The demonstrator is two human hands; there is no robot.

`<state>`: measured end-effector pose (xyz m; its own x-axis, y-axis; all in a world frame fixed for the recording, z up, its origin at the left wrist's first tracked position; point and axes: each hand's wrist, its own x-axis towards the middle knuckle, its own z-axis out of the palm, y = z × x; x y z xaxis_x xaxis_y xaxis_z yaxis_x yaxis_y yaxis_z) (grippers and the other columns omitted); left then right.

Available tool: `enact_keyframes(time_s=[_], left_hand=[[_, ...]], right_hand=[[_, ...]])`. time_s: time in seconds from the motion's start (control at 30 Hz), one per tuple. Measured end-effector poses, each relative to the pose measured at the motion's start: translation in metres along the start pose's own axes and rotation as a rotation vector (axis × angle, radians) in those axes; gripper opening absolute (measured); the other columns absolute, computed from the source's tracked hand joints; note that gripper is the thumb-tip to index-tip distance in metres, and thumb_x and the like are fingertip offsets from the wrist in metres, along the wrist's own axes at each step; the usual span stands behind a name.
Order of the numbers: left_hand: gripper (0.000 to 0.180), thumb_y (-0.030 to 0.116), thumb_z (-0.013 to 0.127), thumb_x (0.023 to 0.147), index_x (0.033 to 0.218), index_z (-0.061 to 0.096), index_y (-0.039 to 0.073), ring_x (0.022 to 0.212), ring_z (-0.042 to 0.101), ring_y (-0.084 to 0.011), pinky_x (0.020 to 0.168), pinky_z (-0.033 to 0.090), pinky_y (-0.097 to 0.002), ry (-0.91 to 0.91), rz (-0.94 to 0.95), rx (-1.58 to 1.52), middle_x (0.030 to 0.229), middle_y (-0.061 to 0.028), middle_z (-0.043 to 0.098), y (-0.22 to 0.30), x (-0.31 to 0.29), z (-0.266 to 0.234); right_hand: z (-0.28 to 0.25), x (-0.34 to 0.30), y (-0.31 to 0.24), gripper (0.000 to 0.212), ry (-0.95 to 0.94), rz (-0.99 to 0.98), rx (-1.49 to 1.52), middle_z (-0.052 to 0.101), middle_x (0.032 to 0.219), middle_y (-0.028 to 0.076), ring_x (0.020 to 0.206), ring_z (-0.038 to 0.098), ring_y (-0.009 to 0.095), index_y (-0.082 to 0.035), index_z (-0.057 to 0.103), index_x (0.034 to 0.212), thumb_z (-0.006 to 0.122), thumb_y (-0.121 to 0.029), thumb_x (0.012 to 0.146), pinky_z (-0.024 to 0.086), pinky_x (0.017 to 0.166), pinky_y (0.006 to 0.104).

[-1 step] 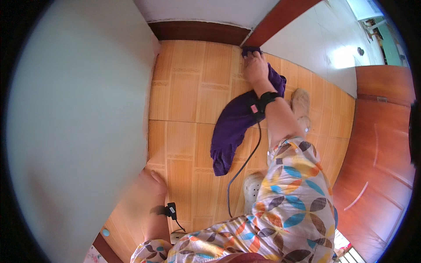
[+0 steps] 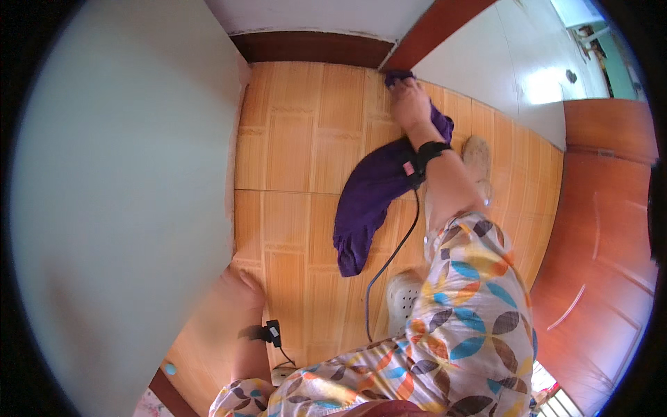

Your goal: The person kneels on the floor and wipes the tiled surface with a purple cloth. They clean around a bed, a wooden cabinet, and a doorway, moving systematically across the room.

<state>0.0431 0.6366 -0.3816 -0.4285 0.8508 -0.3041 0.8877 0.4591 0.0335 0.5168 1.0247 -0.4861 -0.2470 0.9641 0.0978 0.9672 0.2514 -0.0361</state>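
Note:
A long purple cloth lies crumpled and curved across the wood-patterned tile floor. My right hand is closed on its far end, pressing the bunched part low against the foot of the red-brown door frame. The rest of the cloth trails back beneath my right wrist, which wears a black strap with a cable. My left hand is at the near edge of the large pale panel on the left. It looks blurred there, and its fingers cannot be made out.
Dark skirting runs along the far wall. A glossy pale surface lies beyond the frame, and a red-brown wooden door stands at the right. My feet wear light clogs. A dark cable hangs from my right wrist.
My right hand has shifted slightly to the right at the foot of the frame, with the cloth end in it. The wrist cable has swung a little; my left hand stays in place.

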Motion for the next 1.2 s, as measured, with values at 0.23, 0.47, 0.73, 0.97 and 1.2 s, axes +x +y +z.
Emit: enact_keyframes(time_s=[0.23, 0.47, 0.73, 0.97, 1.2], left_hand=[[0.06, 0.04, 0.04, 0.104, 0.149, 0.036, 0.001, 0.144, 0.026, -0.0472, 0.119, 0.014, -0.0636, 0.09, 0.044, -0.09, 0.154, -0.0258, 0.034, -0.005, 0.0, 0.006], [0.061, 0.041, 0.039, 0.104, 0.149, 0.036, 0.001, 0.144, 0.027, -0.0468, 0.119, 0.014, -0.0635, 0.092, 0.013, -0.005, 0.154, -0.0259, 0.036, -0.006, 0.002, 0.009], [0.061, 0.042, 0.038, 0.104, 0.148, 0.036, 0.0, 0.144, 0.026, -0.0482, 0.119, 0.013, -0.0634, 0.011, -0.003, -0.045, 0.152, -0.0259, 0.037, -0.007, 0.002, 0.005], [0.058, 0.04, 0.039, 0.104, 0.146, 0.038, 0.0, 0.143, 0.028, -0.047, 0.119, 0.014, -0.0634, 0.003, -0.04, -0.005, 0.151, -0.0254, 0.037, -0.006, 0.001, 0.004], [0.05, 0.03, 0.046, 0.099, 0.133, 0.047, -0.007, 0.119, 0.047, -0.0488, 0.103, 0.034, -0.0583, 0.199, 0.096, 0.162, 0.13, -0.0311, 0.052, -0.002, 0.004, 0.0]], right_hand=[[-0.001, -0.004, -0.006, 0.023, -0.058, 0.422, -0.027, 0.07, 0.104, 0.008, 0.109, 0.059, 0.028, -0.008, 0.074, 0.099, 0.057, -0.018, 0.087, 0.046, 0.096, 0.0424], [0.006, 0.005, -0.028, 0.022, -0.112, 0.037, -0.143, 0.071, 0.108, 0.008, 0.107, 0.06, 0.028, -0.009, 0.074, 0.095, 0.059, -0.02, 0.084, 0.049, 0.095, 0.0398], [-0.006, -0.005, -0.02, 0.027, -0.071, -0.158, 0.012, 0.072, 0.105, 0.009, 0.108, 0.062, 0.027, -0.006, 0.074, 0.103, 0.059, -0.019, 0.084, 0.05, 0.087, 0.0409], [-0.003, -0.007, -0.023, 0.027, -0.223, 0.13, -0.2, 0.071, 0.115, 0.01, 0.111, 0.062, 0.028, -0.011, 0.075, 0.107, 0.056, -0.02, 0.089, 0.049, 0.094, 0.0398], [-0.017, -0.002, -0.011, 0.03, -0.168, 0.321, 0.0, 0.071, 0.112, 0.012, 0.109, 0.063, 0.03, -0.007, 0.074, 0.106, 0.05, -0.018, 0.093, 0.051, 0.096, 0.0413]])
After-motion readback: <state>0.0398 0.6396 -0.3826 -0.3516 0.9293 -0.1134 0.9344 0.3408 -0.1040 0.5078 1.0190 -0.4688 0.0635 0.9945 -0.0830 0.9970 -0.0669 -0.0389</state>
